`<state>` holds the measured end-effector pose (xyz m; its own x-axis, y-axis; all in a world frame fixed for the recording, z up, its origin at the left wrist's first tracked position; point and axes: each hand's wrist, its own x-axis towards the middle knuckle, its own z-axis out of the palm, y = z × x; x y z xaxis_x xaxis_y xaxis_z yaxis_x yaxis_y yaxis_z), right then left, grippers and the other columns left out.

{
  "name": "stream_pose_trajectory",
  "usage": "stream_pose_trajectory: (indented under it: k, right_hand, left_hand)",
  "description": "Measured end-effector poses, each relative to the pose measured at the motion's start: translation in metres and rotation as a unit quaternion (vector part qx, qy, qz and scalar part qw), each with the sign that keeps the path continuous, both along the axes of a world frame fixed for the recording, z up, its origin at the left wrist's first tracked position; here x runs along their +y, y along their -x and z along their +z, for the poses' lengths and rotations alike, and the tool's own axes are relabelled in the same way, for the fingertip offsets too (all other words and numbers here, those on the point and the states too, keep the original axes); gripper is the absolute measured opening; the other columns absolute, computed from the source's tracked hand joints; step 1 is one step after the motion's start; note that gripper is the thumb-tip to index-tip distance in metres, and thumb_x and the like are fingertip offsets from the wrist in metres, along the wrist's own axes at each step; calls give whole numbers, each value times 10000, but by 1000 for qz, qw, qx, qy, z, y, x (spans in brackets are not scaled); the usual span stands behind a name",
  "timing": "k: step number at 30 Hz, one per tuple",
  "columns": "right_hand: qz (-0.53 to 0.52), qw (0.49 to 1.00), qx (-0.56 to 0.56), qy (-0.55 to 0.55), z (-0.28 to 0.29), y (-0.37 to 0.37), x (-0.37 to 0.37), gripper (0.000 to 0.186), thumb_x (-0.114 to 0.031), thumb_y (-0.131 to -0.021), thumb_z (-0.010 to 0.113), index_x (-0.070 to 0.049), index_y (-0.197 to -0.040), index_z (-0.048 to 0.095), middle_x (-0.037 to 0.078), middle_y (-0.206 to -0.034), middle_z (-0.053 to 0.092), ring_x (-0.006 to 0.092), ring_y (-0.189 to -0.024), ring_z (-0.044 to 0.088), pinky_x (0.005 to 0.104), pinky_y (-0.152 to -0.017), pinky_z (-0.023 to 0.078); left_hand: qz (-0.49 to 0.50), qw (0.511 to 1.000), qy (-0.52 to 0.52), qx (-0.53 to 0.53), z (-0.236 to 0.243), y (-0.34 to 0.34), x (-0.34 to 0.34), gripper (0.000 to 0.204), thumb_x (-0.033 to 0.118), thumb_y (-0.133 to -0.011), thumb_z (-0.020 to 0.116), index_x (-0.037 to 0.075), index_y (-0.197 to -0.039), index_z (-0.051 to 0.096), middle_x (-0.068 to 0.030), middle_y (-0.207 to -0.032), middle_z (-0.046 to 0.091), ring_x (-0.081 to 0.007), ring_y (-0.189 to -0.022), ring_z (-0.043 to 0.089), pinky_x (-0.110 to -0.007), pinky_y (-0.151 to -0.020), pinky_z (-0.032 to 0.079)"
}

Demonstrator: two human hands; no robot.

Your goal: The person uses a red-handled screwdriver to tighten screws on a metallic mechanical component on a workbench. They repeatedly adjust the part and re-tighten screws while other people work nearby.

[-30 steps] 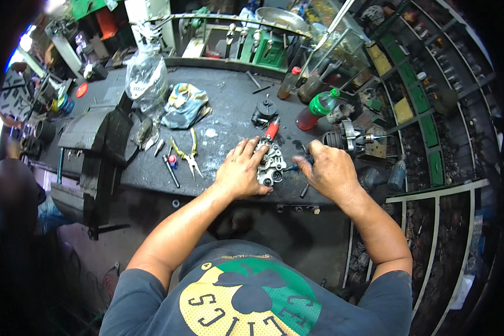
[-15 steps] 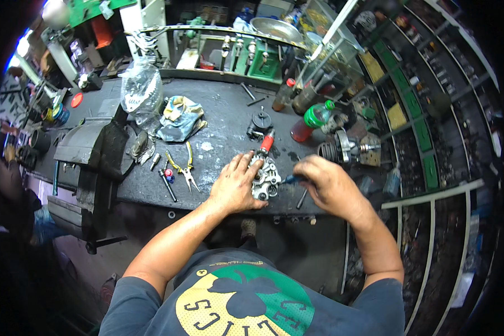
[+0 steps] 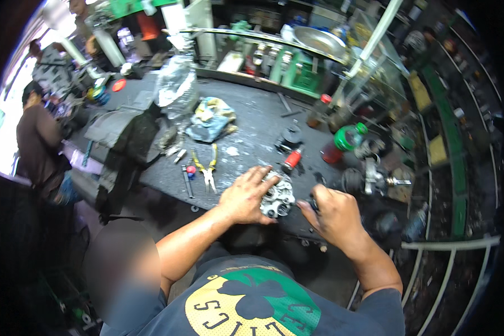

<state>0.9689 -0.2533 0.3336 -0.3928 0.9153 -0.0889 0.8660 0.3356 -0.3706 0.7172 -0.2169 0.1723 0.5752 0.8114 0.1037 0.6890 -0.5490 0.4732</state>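
Observation:
A silvery cast metal part (image 3: 283, 203) with round holes lies near the bench's front edge. My left hand (image 3: 243, 197) grips it from the left, fingers over its far side and thumb along the near side. To the right of the part, my right hand (image 3: 337, 214) is closed around a slim dark tool (image 3: 313, 203), mostly hidden by the fingers; its kind is unclear. This hand stands a little apart from the part. Just beyond the part lies a red-handled tool (image 3: 292, 160), close to a round black component (image 3: 290, 137).
Yellow-handled pliers (image 3: 207, 168) and a dark rod (image 3: 187, 181) lie left. Further left are a bench vise (image 3: 117, 145), a rag (image 3: 211, 119) and a plastic bag (image 3: 175, 87). A green-topped bottle (image 3: 344, 141) and machine parts stand right. People (image 3: 39, 134) are at the far left.
My view has turned, so the bench sits further right and lower. My right hand has drawn back from the metal part with the tool. My left hand keeps its grip.

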Motion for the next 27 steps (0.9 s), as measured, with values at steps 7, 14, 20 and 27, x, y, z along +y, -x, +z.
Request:
stream_pose_trajectory:
  k: [7,14,20,27]
  right_hand:
    - [120,968,214,-54,-26,-20,5,312,40,-890,825,-15,-1166,690,199,-1159,787,429,-973,776,458,-884,623]
    - [224,873,432,-18,-66,-13,44,402,12,-789,787,-7,-1190,767,152,-891,767,341,-818,768,442,-796,637]
    - [-62,750,651,-100,-147,3,11,453,-200,-1104,629,125,-1418,660,67,-744,600,138,-609,505,323,-587,452]
    - [197,698,688,36,-117,-3,43,618,-189,-942,799,97,-1471,657,101,-737,689,194,-695,640,326,-663,537]
  left_hand:
    - [-7,1000,15,-16,-3,-2,-1,1205,552,-653,1016,167,-1676,509,-210,-1767,422,-466,-1627,413,-562,-1311,419]
    - [-11,999,-12,-37,-9,-2,-1,1228,533,-621,1018,115,-1658,510,-227,-1758,428,-471,-1618,422,-554,-1299,429]
    - [-13,1000,-7,-27,-14,-2,1,1259,549,-622,1014,110,-1677,484,-237,-1761,416,-478,-1619,418,-562,-1305,420]
    - [-27,999,-3,-25,-14,0,1,1260,552,-638,1015,117,-1687,468,-233,-1775,395,-477,-1625,406,-571,-1306,416]
